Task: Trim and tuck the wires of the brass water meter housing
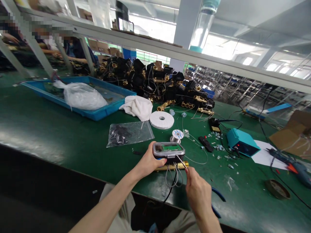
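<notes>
Downward from the head view, the left hand [148,162] wraps the side of a digital water meter [168,152], its grip closed firmly around the housing below the lit green display, with a brass pipe body [171,166] beneath it. The right hand [198,191] has its fingers [188,173] pinched shut on a thin metal wire or pin [181,161], too fine to tell which, with its tip near the meter's lower edge. Grey looped leads [173,178] and a black cable [170,191] hang from the meter over the front edge of the green-matted surface [48,129]. A slip of the left grip could drop the brass onto that edge, and the loops could snag a wrist. Blue-handled pliers [217,200] sit just beside the right forearm near the edge, where a sideways move might knock them off. Farther along lie a solder spool [177,136], a plastic bag of black parts [128,134], and a teal soldering station [241,142] amid scattered small bits [218,145], which crowd the right side; the left offers more green mat for moving.
</notes>
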`<control>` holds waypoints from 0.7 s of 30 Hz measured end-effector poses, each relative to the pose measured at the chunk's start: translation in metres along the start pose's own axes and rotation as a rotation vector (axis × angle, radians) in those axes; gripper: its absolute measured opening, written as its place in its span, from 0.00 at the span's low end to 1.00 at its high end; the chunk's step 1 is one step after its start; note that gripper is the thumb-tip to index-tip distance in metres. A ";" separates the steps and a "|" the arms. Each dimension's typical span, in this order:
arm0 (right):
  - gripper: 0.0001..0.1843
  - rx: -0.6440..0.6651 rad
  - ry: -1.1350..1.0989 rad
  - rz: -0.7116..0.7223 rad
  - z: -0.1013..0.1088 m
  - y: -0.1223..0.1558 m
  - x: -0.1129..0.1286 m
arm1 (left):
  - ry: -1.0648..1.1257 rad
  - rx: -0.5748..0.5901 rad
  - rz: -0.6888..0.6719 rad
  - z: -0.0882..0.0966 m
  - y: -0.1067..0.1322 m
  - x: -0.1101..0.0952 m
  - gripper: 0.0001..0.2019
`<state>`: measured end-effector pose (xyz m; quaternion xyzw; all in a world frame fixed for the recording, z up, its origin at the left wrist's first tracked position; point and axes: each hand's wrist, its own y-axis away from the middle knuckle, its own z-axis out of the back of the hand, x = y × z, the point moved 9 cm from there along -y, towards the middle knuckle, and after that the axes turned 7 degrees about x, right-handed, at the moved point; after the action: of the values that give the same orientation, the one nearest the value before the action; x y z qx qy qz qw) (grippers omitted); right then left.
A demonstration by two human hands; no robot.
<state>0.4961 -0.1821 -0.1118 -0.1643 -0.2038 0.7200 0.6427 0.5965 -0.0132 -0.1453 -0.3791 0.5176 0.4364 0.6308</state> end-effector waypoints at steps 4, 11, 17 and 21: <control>0.18 0.199 -0.005 0.038 0.024 -0.004 -0.020 | 0.029 -0.042 0.030 0.003 -0.001 0.004 0.35; 0.15 0.337 -0.055 0.186 0.027 -0.025 0.011 | 0.044 -0.023 0.017 0.003 0.002 0.004 0.38; 0.13 0.253 0.128 0.252 0.035 -0.049 0.034 | 0.038 -0.031 0.033 0.002 0.002 0.004 0.39; 0.11 0.208 0.178 0.311 0.037 -0.050 0.037 | 0.022 -0.048 0.042 0.004 0.001 0.007 0.39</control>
<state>0.5159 -0.1436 -0.0533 -0.1894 -0.0427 0.8103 0.5529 0.5976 -0.0083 -0.1521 -0.3876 0.5218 0.4577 0.6066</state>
